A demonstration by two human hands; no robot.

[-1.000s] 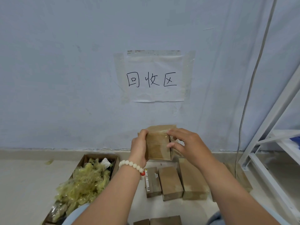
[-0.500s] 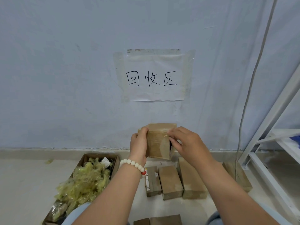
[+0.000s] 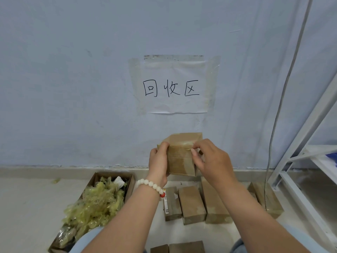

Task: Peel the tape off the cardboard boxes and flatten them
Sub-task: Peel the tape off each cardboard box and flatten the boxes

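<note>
A small brown cardboard box [image 3: 181, 157] wrapped in clear tape is held up in front of the wall. My left hand [image 3: 158, 161], with a white bead bracelet at the wrist, grips its left side. My right hand [image 3: 209, 161] is at the box's right edge, thumb and forefinger pinching at the tape near the upper right corner. Several more taped boxes [image 3: 191, 204] lie on the floor below my hands.
An open carton [image 3: 94, 181] full of crumpled yellowish peeled tape [image 3: 94, 205] sits at the lower left. A white metal rack [image 3: 299, 170] stands at the right with a cable hanging by it. A paper sign [image 3: 173, 86] is taped to the wall.
The box has been turned slightly, showing more of its top. My right hand's fingers have shifted up to the tape at the upper right edge. My left hand keeps its hold.
</note>
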